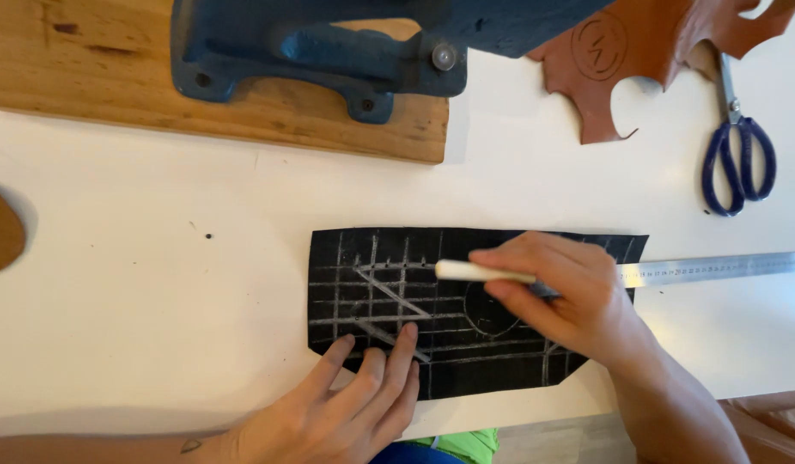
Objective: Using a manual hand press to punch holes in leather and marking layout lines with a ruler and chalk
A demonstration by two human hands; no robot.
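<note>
the left hand (346, 412) lies flat, fingers open, pinning the black leather piece (466, 314) to the table (157, 301) so it stays put; the right hand (569, 296) pinches a white marking pencil (483, 271) over its grid lines.

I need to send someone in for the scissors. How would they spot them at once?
Start at the white table and go to its far right corner, past the brown leather scrap. The scissors lie just right of it, above the steel ruler. Their dark blue looped handles set them apart.
</note>
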